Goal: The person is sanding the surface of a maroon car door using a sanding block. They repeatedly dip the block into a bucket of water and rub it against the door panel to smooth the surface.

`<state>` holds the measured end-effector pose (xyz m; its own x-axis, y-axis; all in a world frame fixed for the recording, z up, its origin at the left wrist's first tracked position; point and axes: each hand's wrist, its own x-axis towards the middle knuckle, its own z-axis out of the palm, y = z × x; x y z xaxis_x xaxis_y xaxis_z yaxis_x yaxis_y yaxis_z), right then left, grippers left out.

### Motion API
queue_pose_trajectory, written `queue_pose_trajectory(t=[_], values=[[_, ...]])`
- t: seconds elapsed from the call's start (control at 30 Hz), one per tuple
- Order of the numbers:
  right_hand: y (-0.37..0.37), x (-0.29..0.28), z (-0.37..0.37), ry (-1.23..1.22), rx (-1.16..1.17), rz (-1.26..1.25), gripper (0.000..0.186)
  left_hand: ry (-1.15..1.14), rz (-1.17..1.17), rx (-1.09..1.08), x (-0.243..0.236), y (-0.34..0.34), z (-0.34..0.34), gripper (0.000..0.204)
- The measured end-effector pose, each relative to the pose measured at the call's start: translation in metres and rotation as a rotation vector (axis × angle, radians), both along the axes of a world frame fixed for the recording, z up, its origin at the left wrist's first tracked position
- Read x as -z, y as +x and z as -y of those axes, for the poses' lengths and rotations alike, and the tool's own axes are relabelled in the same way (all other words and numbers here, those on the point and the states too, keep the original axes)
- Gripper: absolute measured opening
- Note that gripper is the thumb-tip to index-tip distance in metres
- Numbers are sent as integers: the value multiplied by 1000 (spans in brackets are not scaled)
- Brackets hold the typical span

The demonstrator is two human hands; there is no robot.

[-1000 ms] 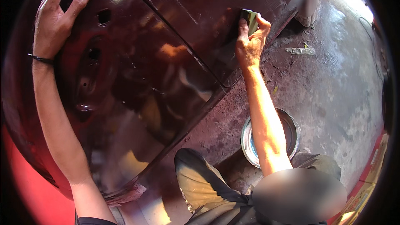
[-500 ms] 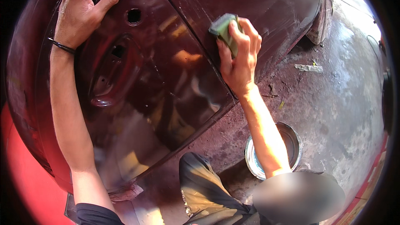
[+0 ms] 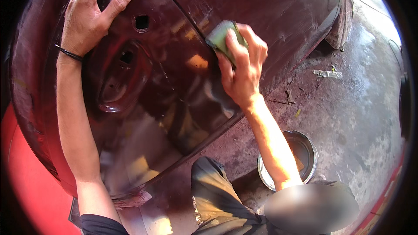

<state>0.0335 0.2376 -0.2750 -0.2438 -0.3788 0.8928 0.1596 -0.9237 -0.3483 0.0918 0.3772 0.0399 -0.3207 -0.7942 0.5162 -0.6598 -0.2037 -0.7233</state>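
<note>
My left hand (image 3: pixel 89 19) rests on a glossy dark maroon car body panel (image 3: pixel 165 87) at the upper left, fingers apart along its top, a black band at the wrist. Beside it are a small square hole (image 3: pixel 142 23) and a recess (image 3: pixel 116 87) with another opening. My right hand (image 3: pixel 241 69) grips a green block (image 3: pixel 223 37), slightly blurred, against the panel just right of a long dark seam. The block's face on the paint is hidden.
A round container (image 3: pixel 309 156) stands on the stained concrete floor (image 3: pixel 361 104), partly behind my right forearm. A pale strip (image 3: pixel 326 74) lies above it. A red surface (image 3: pixel 32 180) is at the lower left; my bent leg (image 3: pixel 209 187) is below the panel.
My right hand and the green block have moved left across the panel, toward the seam. My left hand and the panel appear farther right and a little lower in the picture.
</note>
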Motion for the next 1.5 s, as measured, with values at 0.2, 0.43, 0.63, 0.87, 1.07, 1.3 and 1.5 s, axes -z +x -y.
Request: queue_pose_trajectory(t=[0.2,0.43,0.63,0.87,1.07,1.3,1.5], values=[[-2,21,2,5,27,-10,63,68,-116,17,-9,-1,4,63],[4,2,-3,21,14,7,66,1,-22,-44,2,-4,2,63],[-10,29,4,27,-6,-31,68,18,-63,-21,-10,5,10,63],[7,-5,-12,61,-60,42,74,132,-26,158,-18,39,5,55],[-4,7,42,162,68,70,59,141,-43,142,-20,37,3,55],[-3,7,91,300,215,184,49,149,6,148,-22,41,8,56],[13,70,-5,232,47,126,62,149,-35,148,-17,43,8,55]])
